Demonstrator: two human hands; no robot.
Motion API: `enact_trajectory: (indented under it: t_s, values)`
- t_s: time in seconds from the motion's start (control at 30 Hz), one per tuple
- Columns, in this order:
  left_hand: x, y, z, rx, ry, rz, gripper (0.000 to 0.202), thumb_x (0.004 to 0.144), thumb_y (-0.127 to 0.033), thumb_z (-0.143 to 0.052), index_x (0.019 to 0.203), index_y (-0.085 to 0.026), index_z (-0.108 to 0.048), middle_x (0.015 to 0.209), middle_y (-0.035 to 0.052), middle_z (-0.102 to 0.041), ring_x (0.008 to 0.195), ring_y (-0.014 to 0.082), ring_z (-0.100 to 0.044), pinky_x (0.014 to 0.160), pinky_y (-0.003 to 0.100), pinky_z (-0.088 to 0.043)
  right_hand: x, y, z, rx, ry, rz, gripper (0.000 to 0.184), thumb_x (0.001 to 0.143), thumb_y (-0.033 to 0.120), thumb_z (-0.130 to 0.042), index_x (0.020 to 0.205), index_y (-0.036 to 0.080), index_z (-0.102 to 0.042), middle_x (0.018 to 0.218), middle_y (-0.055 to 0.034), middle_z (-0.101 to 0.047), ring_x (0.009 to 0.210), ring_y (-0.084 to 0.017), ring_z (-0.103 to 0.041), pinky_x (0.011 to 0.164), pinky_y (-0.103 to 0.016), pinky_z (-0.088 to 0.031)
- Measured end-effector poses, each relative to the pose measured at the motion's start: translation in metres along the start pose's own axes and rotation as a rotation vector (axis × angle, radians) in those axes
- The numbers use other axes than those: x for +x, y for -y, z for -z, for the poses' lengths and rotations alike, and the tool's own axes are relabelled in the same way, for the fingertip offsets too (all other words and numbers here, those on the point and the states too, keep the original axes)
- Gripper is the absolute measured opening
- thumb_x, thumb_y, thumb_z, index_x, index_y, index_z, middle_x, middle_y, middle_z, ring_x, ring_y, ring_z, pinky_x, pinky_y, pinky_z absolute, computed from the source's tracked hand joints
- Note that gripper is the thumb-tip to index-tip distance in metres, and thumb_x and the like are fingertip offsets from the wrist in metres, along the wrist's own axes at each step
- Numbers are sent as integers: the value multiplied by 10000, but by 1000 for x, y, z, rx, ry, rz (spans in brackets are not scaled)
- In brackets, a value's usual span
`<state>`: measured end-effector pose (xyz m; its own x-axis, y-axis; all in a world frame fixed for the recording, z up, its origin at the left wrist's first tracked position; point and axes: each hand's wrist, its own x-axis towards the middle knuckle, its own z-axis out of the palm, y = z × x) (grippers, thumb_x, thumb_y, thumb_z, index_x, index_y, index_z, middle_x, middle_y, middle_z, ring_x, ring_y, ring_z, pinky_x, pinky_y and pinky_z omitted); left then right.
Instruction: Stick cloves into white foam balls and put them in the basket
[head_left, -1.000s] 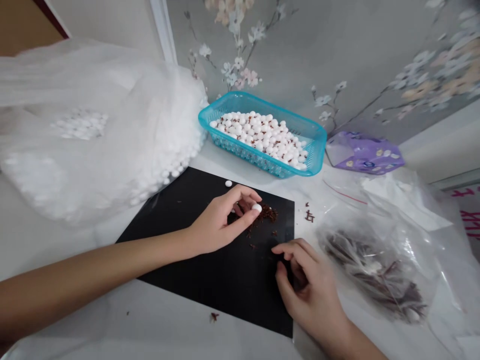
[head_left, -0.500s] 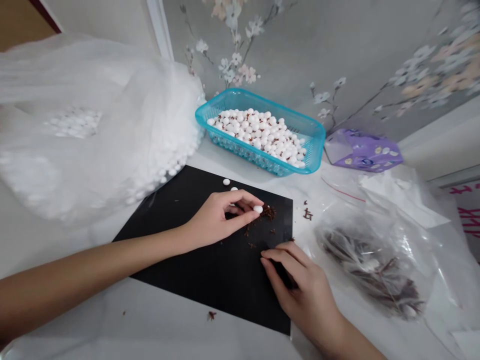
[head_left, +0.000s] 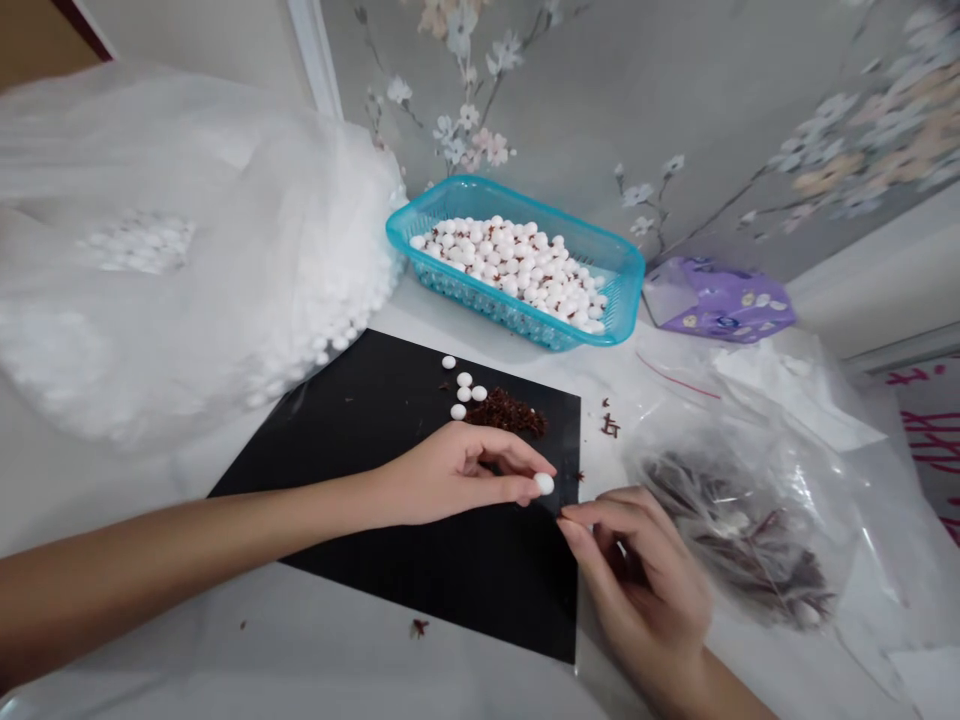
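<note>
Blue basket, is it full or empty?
Mostly full: the blue basket holds a big pile of small white balls with brown bits, covering nearly its whole bottom.

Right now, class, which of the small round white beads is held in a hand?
The bead pinched in the left hand, near the black sheet's right edge; the five others lie loose on the sheet, untouched, beside dark red crumbs.

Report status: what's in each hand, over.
Left hand: white bead pinched at fingertips. Right hand: beside it, hold unclear. Brown flakes on black mat just beyond.
</note>
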<state>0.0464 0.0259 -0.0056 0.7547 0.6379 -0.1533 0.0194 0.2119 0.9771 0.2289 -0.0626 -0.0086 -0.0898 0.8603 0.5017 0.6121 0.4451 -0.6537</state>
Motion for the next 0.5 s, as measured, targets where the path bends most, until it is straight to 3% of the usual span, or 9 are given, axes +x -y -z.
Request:
enact_trajectory:
  t_s: [0.5]
  values:
    - [-1, 0, 2, 45, 26, 6, 205, 762, -203, -661, 956, -147, -697, 869, 35, -711, 790, 115, -652, 698, 193, -502, 3, -1, -2, 24, 63, -54, 126, 813, 86, -576, 869, 199, -588, 711, 11, -516, 514, -76, -467, 444, -207, -393]
